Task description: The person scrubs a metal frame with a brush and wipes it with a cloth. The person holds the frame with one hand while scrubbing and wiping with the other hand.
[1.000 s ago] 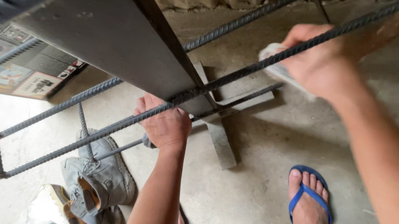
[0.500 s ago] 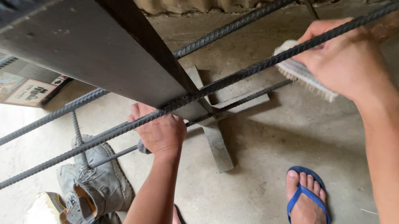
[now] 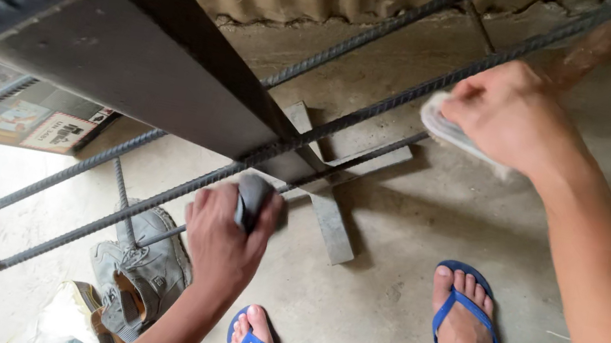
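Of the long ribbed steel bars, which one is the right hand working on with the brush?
The right hand holds the brush against the nearest long bar, which crosses over the dark flat beam; the other bars run untouched.

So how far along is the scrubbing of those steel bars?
Hard to call anything finished: the rebar frame looks uniformly dark, with no clearly cleaned stretch. In hand: the right hand presses a pale brush against one bar, while the left hand grips a dark grey object beside another. The remaining bars look untouched.
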